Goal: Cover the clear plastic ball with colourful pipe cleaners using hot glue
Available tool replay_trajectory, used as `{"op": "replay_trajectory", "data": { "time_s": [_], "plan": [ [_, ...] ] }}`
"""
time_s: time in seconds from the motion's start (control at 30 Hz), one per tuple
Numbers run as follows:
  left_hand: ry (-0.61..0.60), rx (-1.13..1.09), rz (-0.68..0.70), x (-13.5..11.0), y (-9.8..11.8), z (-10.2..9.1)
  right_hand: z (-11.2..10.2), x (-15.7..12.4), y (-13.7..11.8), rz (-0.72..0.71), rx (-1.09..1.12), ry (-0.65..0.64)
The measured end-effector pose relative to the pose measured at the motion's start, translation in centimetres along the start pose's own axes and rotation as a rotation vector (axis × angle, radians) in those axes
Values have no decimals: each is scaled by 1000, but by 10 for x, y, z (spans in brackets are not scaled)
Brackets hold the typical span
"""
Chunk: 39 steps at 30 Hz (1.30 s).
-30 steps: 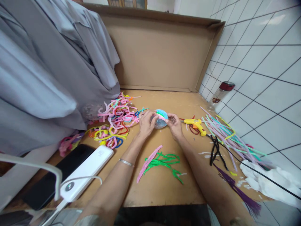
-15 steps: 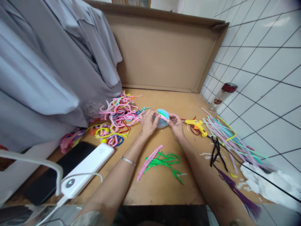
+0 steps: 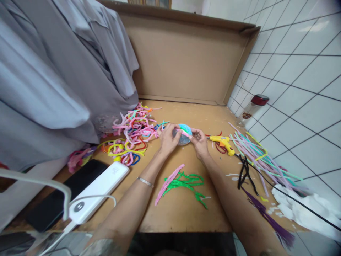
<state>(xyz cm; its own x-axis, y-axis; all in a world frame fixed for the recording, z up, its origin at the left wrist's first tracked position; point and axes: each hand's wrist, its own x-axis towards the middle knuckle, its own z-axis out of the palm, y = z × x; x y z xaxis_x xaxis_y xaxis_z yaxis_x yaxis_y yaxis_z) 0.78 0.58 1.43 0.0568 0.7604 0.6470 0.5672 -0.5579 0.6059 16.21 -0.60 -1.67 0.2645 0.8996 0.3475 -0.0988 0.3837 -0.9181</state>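
Between my hands is a see-through round piece (image 3: pixel 183 139), its upper part covered with blue and green fuzzy pipe cleaners and a pink strip across it. My left hand (image 3: pixel 168 138) grips its left side, with the thumb and fingers at the pink strip. On the right edge, my right hand (image 3: pixel 199 142) pinches the piece near the strip's other end. The fingers partly hide its sides. Closer to me lie a pink pipe cleaner (image 3: pixel 169 185) and several green pipe cleaners (image 3: pixel 186 183) on the table.
A heap of coloured pipe cleaners (image 3: pixel 135 129) lies left. On the right are a yellow glue gun (image 3: pixel 222 143), long pastel pipe cleaners (image 3: pixel 250 151), a purple tassel (image 3: pixel 266 215) and a red-lidded jar (image 3: pixel 253 108). A white power bank (image 3: pixel 106 188) and cardboard (image 3: pixel 183 60) stand around.
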Motion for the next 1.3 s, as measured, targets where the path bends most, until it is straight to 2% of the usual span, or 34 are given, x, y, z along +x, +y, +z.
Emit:
{"op": "replay_trajectory", "data": {
  "time_s": [0.37, 0.6, 1.3],
  "plan": [
    [65, -7, -14, -2, 3, 2, -2, 0, 0, 16, 16, -4],
    [34, -13, -47, -2, 3, 2, -2, 1, 2, 11, -1, 6],
    [-40, 20, 29, -5, 3, 2, -1, 0, 4, 11, 4, 13]
  ]
}}
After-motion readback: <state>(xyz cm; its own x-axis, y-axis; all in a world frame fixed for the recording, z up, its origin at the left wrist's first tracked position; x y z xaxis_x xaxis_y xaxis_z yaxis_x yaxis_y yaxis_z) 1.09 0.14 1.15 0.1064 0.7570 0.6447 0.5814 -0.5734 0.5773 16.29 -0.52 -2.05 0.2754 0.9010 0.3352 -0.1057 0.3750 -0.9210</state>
